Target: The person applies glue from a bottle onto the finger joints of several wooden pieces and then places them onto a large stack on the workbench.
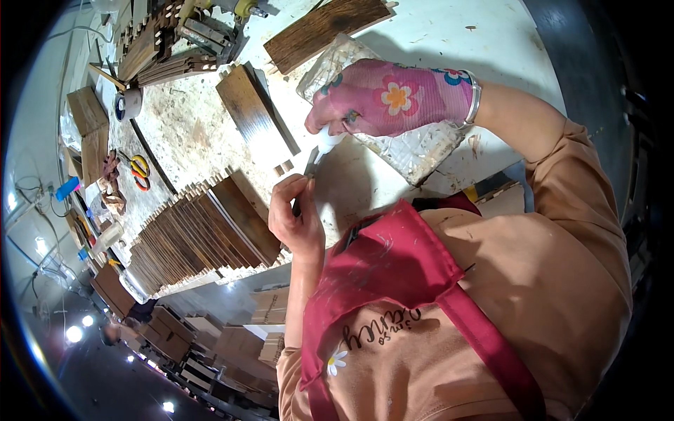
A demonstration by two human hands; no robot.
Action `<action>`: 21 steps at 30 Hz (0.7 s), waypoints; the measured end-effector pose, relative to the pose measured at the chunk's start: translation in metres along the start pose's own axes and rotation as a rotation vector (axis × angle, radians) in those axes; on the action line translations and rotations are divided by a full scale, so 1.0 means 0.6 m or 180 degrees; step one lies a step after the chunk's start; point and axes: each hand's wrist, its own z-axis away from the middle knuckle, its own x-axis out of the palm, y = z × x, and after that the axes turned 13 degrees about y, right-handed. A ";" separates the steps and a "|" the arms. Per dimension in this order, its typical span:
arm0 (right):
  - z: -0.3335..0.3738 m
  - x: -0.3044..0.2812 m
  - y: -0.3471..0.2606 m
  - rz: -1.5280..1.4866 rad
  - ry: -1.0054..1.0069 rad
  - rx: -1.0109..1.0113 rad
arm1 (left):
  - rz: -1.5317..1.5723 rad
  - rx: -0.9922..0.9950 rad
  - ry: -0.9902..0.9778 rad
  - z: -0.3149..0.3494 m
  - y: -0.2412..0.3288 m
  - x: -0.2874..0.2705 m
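Between our two hands, above the near part of the tabletop (484, 42), we have a white, smooth, tapering tip (327, 139) and a narrow dark piece (311, 167). Our right hand (386, 98), in a pink flowered glove, has its fingers curled closed around the white tip, whose upper end the glove hides. Our bare left hand (298, 217) is closed in a pinch on the dark piece, which is thin and slightly tilted, its top just beside the tip; we cannot tell whether they touch.

Just left of the tip lies a brown grained board (253, 116), shiny with glare toward its near end, where small pale pegs stick out. A row of dark slats (203, 235) with pale pegs stands along the tabletop's near edge. Beneath the glove lies a smeared, clear-wrapped slab (418, 158). Toward the tabletop's left edge we see yellow-and-red-handled scissors (139, 172).
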 end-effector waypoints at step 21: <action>-0.012 -0.013 -0.023 0.0236 -0.0097 -0.0208 | -0.0062 0.0165 -0.0063 -0.002 -0.002 0.008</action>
